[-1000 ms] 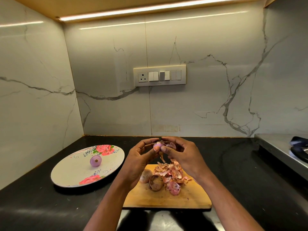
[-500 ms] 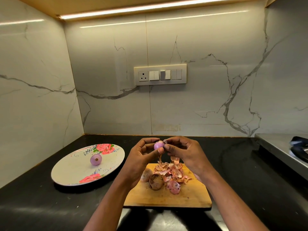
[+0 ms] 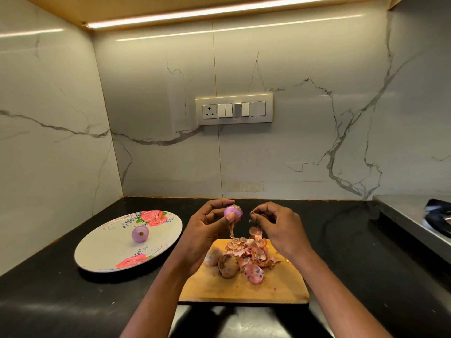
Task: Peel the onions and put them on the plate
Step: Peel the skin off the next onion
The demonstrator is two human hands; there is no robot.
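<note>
A small, round, purple peeled onion [image 3: 233, 212] is pinched in the left hand [image 3: 207, 234] fingers above the wooden cutting board [image 3: 244, 286], while a scrap of papery skin [image 3: 255, 212] is pinched by the right hand [image 3: 280, 230] fingers just beside it.

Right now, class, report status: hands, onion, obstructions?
Left hand grips small purple onion; right hand pinches skin scrap. Path to floral plate clear.
</note>
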